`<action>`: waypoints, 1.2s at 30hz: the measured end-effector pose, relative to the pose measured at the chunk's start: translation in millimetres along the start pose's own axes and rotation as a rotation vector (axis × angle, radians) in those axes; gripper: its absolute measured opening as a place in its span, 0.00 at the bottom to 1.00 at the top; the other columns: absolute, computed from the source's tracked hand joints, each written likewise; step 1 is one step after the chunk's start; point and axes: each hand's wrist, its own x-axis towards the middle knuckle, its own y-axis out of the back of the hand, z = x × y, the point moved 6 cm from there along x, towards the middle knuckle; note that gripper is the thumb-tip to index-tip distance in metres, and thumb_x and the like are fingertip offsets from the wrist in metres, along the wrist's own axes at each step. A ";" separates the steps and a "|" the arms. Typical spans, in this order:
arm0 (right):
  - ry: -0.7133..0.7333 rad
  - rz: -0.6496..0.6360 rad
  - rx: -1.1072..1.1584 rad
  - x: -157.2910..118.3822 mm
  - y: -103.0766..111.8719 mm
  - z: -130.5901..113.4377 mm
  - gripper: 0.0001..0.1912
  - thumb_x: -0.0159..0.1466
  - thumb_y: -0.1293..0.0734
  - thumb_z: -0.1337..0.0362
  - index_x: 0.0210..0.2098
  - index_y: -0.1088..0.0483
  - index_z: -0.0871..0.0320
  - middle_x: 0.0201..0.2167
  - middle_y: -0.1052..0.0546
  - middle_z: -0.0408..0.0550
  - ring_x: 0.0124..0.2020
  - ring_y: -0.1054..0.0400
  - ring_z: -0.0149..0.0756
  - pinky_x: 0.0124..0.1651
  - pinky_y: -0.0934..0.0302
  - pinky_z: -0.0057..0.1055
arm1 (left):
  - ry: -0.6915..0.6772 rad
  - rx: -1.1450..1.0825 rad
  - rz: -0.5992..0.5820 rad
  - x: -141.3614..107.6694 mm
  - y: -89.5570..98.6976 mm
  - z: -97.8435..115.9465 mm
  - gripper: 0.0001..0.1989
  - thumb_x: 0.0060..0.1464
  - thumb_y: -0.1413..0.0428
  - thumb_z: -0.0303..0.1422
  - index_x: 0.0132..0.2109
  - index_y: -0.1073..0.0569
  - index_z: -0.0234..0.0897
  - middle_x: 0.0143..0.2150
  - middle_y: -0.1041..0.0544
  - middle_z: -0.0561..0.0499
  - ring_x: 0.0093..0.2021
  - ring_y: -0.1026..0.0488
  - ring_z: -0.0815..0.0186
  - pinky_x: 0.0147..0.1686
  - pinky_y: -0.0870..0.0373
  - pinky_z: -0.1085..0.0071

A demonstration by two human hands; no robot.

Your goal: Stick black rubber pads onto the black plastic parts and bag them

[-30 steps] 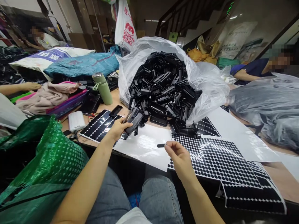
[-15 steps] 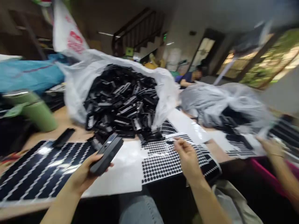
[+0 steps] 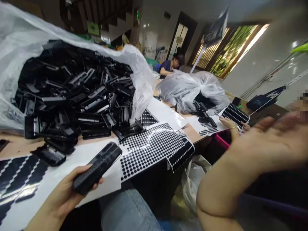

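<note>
My left hand (image 3: 68, 189) is closed around a long black plastic casing (image 3: 96, 168) with a fine diagonal woven-look pattern, tilted above a white sheet (image 3: 108, 189). Raised at the far right, my right hand (image 3: 279, 144) is smeared by motion; its fingers look stretched and apart, and I see nothing in them. Right of the casing lies a white sheet with rows of black dot stickers (image 3: 149, 147). A large white plastic bag (image 3: 143, 83) lies open behind, full of black plastic casings (image 3: 89, 93); several have spilled onto the table.
A sheet of wide black strips (image 3: 16, 179) lies at left. Farther right are a grey plastic bag (image 3: 180, 86) and a co-worker's hands (image 3: 232, 125) holding a dotted sheet (image 3: 234, 114). Another person (image 3: 169, 65) sits behind. A pale bag (image 3: 194, 176) stands below the table edge.
The view has swung right. My right hand has left the dot-sticker sheet and risen to the far right. My left hand keeps the casing, now turned with its patterned face showing.
</note>
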 end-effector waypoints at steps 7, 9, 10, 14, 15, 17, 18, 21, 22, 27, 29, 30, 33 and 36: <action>-0.581 -0.654 0.225 -157.4 -127.5 71.4 0.07 0.54 0.34 0.62 0.23 0.34 0.58 0.45 0.30 0.50 0.51 0.40 0.42 0.50 0.47 0.40 | 0.165 -0.119 -0.188 2.0 -9.3 -19.8 0.09 0.50 0.54 0.28 0.35 0.33 0.27 0.22 0.26 0.42 0.18 0.28 0.62 0.13 0.35 0.75; -0.688 -0.763 0.227 -195.4 -142.1 75.6 0.09 0.55 0.34 0.61 0.22 0.35 0.58 0.46 0.31 0.50 0.53 0.43 0.42 0.50 0.48 0.38 | 0.178 -0.156 -0.231 2.1 -4.8 -22.5 0.10 0.50 0.54 0.30 0.35 0.33 0.26 0.22 0.26 0.42 0.17 0.29 0.62 0.13 0.37 0.75; -0.711 -0.778 0.227 -207.0 -145.7 75.1 0.09 0.55 0.34 0.60 0.22 0.35 0.58 0.46 0.32 0.50 0.54 0.44 0.43 0.50 0.48 0.38 | 0.174 -0.175 -0.247 1.6 -1.6 -23.2 0.10 0.49 0.54 0.30 0.36 0.33 0.26 0.23 0.26 0.42 0.18 0.29 0.62 0.13 0.37 0.76; -0.710 -0.798 0.183 -231.9 -152.3 65.8 0.10 0.55 0.35 0.58 0.23 0.35 0.57 0.47 0.33 0.50 0.55 0.46 0.44 0.48 0.46 0.36 | 0.149 -0.229 -0.272 -3.2 12.2 -27.6 0.11 0.47 0.52 0.31 0.35 0.32 0.27 0.24 0.25 0.43 0.18 0.28 0.62 0.15 0.37 0.76; -0.704 -0.828 0.170 -237.9 -154.3 62.6 0.10 0.56 0.35 0.58 0.24 0.34 0.57 0.49 0.35 0.50 0.54 0.45 0.44 0.47 0.45 0.36 | 0.145 -0.236 -0.273 -4.3 15.0 -29.3 0.10 0.47 0.52 0.31 0.35 0.32 0.27 0.23 0.25 0.43 0.19 0.28 0.63 0.15 0.36 0.75; -0.696 -0.907 0.145 -250.6 -158.8 56.8 0.10 0.56 0.35 0.57 0.24 0.33 0.58 0.52 0.37 0.50 0.52 0.43 0.43 0.46 0.44 0.35 | 0.129 -0.248 -0.289 -5.5 18.7 -32.0 0.10 0.47 0.52 0.31 0.34 0.31 0.26 0.23 0.25 0.44 0.19 0.28 0.64 0.17 0.35 0.75; -0.688 -0.941 0.133 -256.4 -160.8 54.5 0.11 0.56 0.36 0.57 0.24 0.33 0.58 0.52 0.37 0.50 0.51 0.42 0.42 0.46 0.43 0.35 | 0.120 -0.254 -0.302 -5.7 19.8 -33.0 0.10 0.47 0.52 0.30 0.34 0.31 0.26 0.23 0.25 0.44 0.19 0.28 0.65 0.18 0.34 0.75; -0.654 -0.984 0.100 -267.0 -164.2 50.9 0.12 0.56 0.37 0.57 0.23 0.34 0.58 0.49 0.36 0.51 0.49 0.41 0.41 0.45 0.42 0.34 | 0.100 -0.254 -0.321 -5.2 22.7 -35.8 0.12 0.48 0.51 0.31 0.35 0.31 0.24 0.24 0.25 0.43 0.19 0.29 0.66 0.18 0.34 0.74; -0.644 -0.985 0.088 -268.7 -164.5 50.7 0.12 0.57 0.37 0.56 0.23 0.34 0.58 0.49 0.36 0.51 0.49 0.41 0.41 0.45 0.42 0.34 | 0.101 -0.250 -0.317 -4.8 23.8 -37.0 0.12 0.48 0.51 0.31 0.36 0.31 0.24 0.24 0.25 0.44 0.19 0.29 0.66 0.18 0.34 0.74; -0.633 -0.999 0.030 -273.3 -163.0 52.3 0.13 0.57 0.38 0.56 0.24 0.33 0.58 0.49 0.38 0.51 0.50 0.42 0.42 0.44 0.43 0.34 | 0.099 -0.250 -0.319 -3.4 26.4 -41.6 0.11 0.47 0.50 0.31 0.35 0.31 0.26 0.24 0.26 0.45 0.19 0.30 0.67 0.18 0.35 0.74; -0.640 -1.005 0.009 -275.0 -162.0 53.3 0.13 0.57 0.38 0.55 0.24 0.33 0.58 0.49 0.39 0.51 0.49 0.41 0.42 0.44 0.43 0.34 | 0.100 -0.248 -0.319 -2.7 27.0 -43.4 0.11 0.46 0.50 0.31 0.35 0.31 0.26 0.23 0.26 0.45 0.19 0.30 0.67 0.17 0.35 0.74; -0.645 -1.009 0.002 -276.0 -161.6 53.8 0.13 0.57 0.37 0.55 0.24 0.33 0.58 0.50 0.39 0.51 0.49 0.41 0.42 0.44 0.43 0.34 | 0.102 -0.247 -0.317 -2.3 27.3 -44.2 0.11 0.46 0.50 0.31 0.35 0.31 0.26 0.23 0.26 0.45 0.19 0.30 0.67 0.17 0.36 0.74; -0.666 -1.011 -0.001 -278.8 -160.8 55.4 0.13 0.57 0.37 0.55 0.25 0.33 0.58 0.52 0.41 0.50 0.47 0.39 0.40 0.45 0.43 0.34 | 0.105 -0.246 -0.319 -1.6 28.3 -46.0 0.12 0.46 0.50 0.32 0.36 0.31 0.25 0.24 0.26 0.45 0.20 0.30 0.67 0.17 0.36 0.74; -0.682 -1.006 0.010 -280.7 -160.2 56.7 0.12 0.57 0.38 0.56 0.26 0.33 0.58 0.52 0.41 0.50 0.46 0.39 0.39 0.45 0.42 0.35 | 0.106 -0.248 -0.321 -0.9 29.4 -47.2 0.12 0.46 0.50 0.32 0.36 0.31 0.25 0.23 0.26 0.45 0.19 0.31 0.67 0.17 0.36 0.74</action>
